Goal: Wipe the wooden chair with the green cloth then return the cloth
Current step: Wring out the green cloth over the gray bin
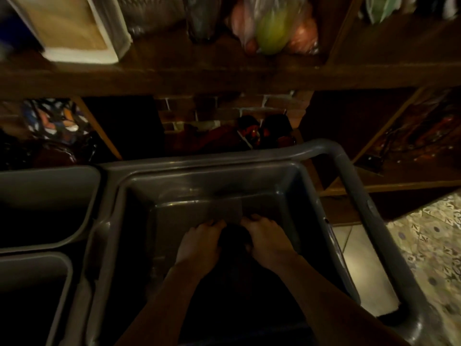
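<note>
Both my hands reach down into a deep grey plastic tub (249, 171) on a cart. My left hand (199, 245) and my right hand (269, 242) are side by side, fingers curled on a dark bundle of cloth (234, 237) between them. The light is dim, so the cloth's colour does not show. No wooden chair is in view.
Two more grey bins (50, 186) (32, 283) sit to the left. The cart's grey handle bar (349, 186) runs along the right. Ahead stands a dark wooden shelf (224, 76) with bags and a box; patterned floor tiles (429, 240) lie at the right.
</note>
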### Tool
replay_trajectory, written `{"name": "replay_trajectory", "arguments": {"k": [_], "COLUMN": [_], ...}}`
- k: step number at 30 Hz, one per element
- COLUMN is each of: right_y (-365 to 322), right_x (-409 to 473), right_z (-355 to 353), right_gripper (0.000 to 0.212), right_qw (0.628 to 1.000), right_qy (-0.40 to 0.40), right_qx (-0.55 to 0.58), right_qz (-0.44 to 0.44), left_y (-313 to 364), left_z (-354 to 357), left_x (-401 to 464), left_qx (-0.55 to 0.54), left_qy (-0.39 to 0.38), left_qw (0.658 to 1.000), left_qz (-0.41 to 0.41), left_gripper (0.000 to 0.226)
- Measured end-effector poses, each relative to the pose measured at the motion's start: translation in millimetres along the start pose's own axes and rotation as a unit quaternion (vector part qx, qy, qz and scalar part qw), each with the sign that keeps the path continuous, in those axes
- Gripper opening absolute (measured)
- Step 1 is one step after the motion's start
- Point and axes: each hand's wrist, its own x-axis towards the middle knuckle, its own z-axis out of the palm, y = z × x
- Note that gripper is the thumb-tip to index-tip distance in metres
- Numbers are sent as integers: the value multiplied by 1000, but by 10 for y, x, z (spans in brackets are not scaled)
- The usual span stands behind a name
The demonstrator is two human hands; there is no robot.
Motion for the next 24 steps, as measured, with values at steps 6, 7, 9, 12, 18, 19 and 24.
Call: {"name": "replay_trajectory", "arguments": {"k": [6, 7, 9, 12, 18, 19, 24], "right_y": [-257, -302, -374, -470, -623, -642, -743], "right_x": [-79, -103, -179, -296, -530, -570, -748], "right_z": [-772, -916, -1199, -1613, -2346, -2459, -2962], "right_gripper": [35, 31, 28, 29, 38, 39, 41], "right_qw": [998, 997, 994, 991, 975, 972, 955], "right_qy": [66, 79, 100, 131, 215, 230, 292], "right_qx": [4, 4, 6, 8, -22, -23, -33], "right_qz": [-19, -24, -31, -40, -46, -44, -36], "left_y": [165, 199, 282, 437, 754, 806, 1027], "left_z": [-752, -885, -1165, -1601, -2370, -2491, -3001], "left_x": [-73, -89, -131, -183, -306, -335, -429], "left_qx": [19, 18, 25, 48, 82, 86, 92], "left_qy": [74, 88, 111, 145, 220, 228, 272], "left_qw": [997, 995, 992, 986, 965, 962, 943], "left_qz": [32, 37, 47, 69, 117, 126, 170], "left_gripper": [39, 38, 38, 39, 43, 42, 41]}}
